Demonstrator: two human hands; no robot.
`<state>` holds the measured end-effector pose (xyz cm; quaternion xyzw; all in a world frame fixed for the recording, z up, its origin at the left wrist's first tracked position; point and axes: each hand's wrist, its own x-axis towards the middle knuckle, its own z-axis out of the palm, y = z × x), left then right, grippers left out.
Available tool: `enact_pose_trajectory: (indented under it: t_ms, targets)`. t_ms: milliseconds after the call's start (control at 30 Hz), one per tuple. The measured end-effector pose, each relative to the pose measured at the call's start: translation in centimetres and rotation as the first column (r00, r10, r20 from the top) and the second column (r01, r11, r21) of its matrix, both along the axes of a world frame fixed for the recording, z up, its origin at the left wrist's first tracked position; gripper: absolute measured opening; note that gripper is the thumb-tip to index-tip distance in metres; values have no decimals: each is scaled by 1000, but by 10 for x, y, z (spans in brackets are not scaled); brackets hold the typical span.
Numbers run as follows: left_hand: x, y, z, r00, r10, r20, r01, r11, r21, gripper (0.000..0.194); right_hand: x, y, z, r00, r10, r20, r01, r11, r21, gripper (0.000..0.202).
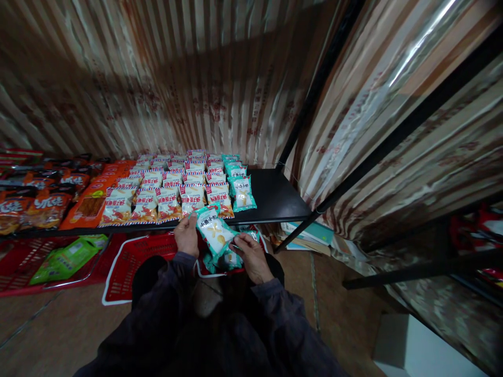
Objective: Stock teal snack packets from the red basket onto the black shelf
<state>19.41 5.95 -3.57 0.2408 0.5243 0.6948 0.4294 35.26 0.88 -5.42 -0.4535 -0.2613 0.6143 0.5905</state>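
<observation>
A teal and white snack bag [215, 230] is held by both hands over a red basket [231, 272]. My left hand [187, 235] pinches its upper left edge. My right hand [252, 256] grips its lower right corner. More teal bags [230, 260] lie in the basket beneath it. On the black shelf [275, 196] a column of teal bags [242, 192] runs front to back. Left of that column stand several rows of white and orange snack bags [192, 198].
Orange packets [92, 204] and dark-and-orange bags [49, 204] fill the shelf's left. Below are another red basket [135, 262] and green packets [65, 262]. Black posts [314, 214] rise at the shelf's right. A white box [420, 345] sits lower right.
</observation>
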Motion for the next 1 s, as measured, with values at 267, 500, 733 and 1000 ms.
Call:
enact_pose_trajectory:
  t_ms: [267, 500, 733, 1000]
  targets:
    - [2, -2, 10, 996, 40, 77, -42, 999, 23, 33, -1, -6, 2, 999, -23, 42, 21, 999, 42, 31]
    - [9, 0, 15, 987, -3, 159, -7, 998, 60, 34, -2, -15, 1, 996, -67, 52, 63, 996, 70, 33]
    - [9, 0, 33, 985, -123, 120, 122, 992, 22, 38, -5, -14, 3, 998, -44, -48, 44, 999, 2, 35]
    - [10, -10, 44, 923, -311, 226, 329, 943, -46, 37, -5, -11, 0, 992, -105, -66, 106, 994, 12, 34]
